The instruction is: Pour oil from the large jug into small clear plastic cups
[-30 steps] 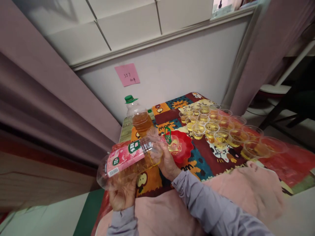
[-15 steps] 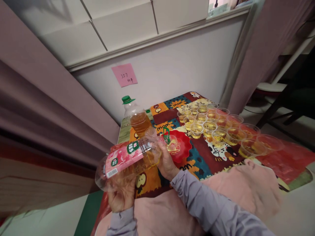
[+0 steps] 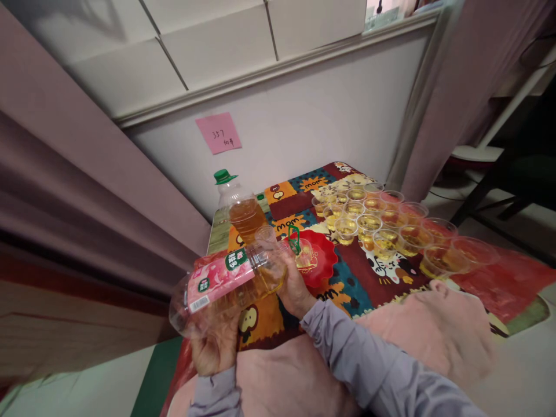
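Note:
My left hand (image 3: 215, 347) grips the base end of a large clear bottle (image 3: 226, 281) with a pink label, tipped on its side. A little amber liquid lies in it. Its neck and green handle point at a small clear cup (image 3: 306, 255) over a red dish (image 3: 319, 258). My right hand (image 3: 295, 289) is closed around the bottle's shoulder near the neck. A second bottle (image 3: 238, 208) with a green cap stands upright behind, half full of amber liquid.
Several small clear cups (image 3: 369, 223) of amber liquid stand in rows on the patterned tablecloth (image 3: 360, 278) to the right. A pink note (image 3: 218, 132) is stuck on the wall. Purple curtains (image 3: 78, 185) hang left and right. A chair (image 3: 512, 168) stands at far right.
The tipped bottle and both hands stay almost in place. The view has shifted slightly, nothing else has moved.

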### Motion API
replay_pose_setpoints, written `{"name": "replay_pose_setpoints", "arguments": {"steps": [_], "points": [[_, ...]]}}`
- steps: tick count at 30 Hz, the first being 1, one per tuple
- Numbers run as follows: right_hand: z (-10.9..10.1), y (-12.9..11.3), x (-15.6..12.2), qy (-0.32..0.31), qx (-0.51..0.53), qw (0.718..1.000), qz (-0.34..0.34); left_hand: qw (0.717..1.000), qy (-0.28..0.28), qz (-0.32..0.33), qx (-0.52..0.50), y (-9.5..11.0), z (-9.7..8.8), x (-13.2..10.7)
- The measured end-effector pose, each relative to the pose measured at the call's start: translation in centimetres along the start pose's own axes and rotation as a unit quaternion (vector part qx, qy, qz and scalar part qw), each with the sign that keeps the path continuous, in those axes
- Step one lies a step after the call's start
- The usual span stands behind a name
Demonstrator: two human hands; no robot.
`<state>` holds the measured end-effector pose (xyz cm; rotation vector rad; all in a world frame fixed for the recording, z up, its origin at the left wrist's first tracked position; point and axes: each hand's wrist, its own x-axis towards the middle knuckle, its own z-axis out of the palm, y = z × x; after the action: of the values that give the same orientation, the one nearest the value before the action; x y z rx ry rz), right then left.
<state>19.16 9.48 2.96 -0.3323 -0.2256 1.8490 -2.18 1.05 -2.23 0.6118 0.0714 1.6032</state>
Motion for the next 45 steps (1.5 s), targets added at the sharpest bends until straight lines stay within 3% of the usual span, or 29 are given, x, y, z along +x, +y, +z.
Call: {"name": "replay_pose_setpoints", "arguments": {"steps": [3, 5, 11, 13, 18, 23, 30, 45], "points": [[-0.1, 0.0, 0.0, -0.003, 0.004, 1.0, 0.005, 0.999, -0.043, -0.011, -0.008, 0.1, -0.2, 0.1], [-0.1, 0.0, 0.0, -0.004, 0.004, 1.0, 0.001, 0.999, -0.042, -0.008, -0.006, 0.1, -0.2, 0.1], [-0.3, 0.1, 0.1, 0.011, -0.002, 1.0, 0.0, 0.998, 0.048, 0.011, 0.04, 0.2, -0.3, -0.3], [-0.4, 0.1, 0.1, 0.016, -0.001, 1.0, 0.003, 0.998, 0.056, 0.014, 0.038, 0.2, -0.5, -0.4], [-0.5, 0.2, 0.1, 0.0, 0.005, 1.0, 0.005, 1.0, 0.023, 0.007, 0.015, 0.1, -0.2, -0.3], [-0.2, 0.1, 0.0, 0.013, 0.001, 1.0, 0.003, 0.999, 0.04, 0.005, 0.036, 0.0, 0.5, -0.1], [-0.1, -0.1, -0.1, -0.002, -0.009, 1.0, 0.0, 1.0, 0.011, -0.01, 0.017, 0.2, -0.2, -0.1], [-0.1, -0.2, -0.1, -0.002, -0.008, 1.0, -0.003, 1.0, 0.012, -0.005, 0.006, -0.1, 0.4, 0.0]]}}
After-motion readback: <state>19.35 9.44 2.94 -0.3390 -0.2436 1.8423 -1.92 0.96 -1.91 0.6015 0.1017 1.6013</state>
